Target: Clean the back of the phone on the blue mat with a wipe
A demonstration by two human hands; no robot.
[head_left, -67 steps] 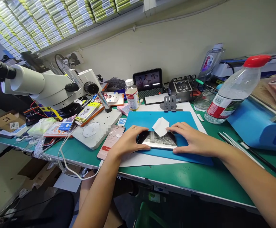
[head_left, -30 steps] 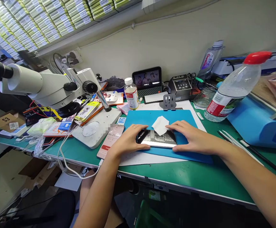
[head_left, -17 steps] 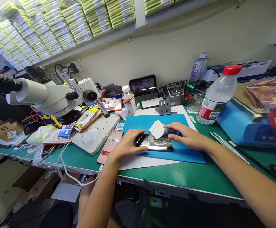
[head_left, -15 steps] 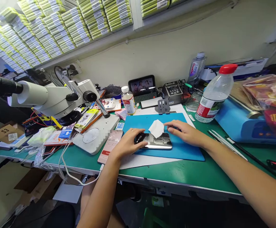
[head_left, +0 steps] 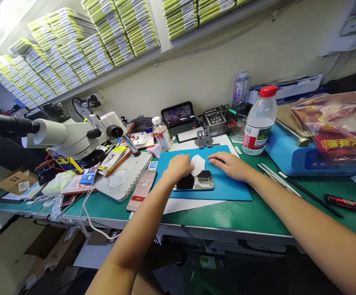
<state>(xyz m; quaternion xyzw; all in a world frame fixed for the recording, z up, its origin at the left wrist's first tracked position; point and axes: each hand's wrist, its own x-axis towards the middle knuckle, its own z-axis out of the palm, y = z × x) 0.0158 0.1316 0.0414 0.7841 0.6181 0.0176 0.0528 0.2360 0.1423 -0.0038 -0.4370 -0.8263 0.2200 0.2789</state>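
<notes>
A dark phone lies flat on the blue mat, its glossy surface reflecting light. My left hand is over the phone's upper left edge, fingers closed at the left side of a white wipe; the fingertips are partly hidden. The wipe stands up from the phone's far edge. To the right of it, my right hand hovers low over the mat with fingers stretched out and nothing in them. A second phone with a timer on its lit screen lies left of the mat.
A microscope stands on the left over its white base. Behind the mat are a small bottle, a tablet and a black control box. A red-capped water bottle and tweezers are on the right.
My left hand has moved from the phone's left end up to the wipe, and its fingers have closed. My right hand stays open beside the wipe. The camera view has shifted a little.
</notes>
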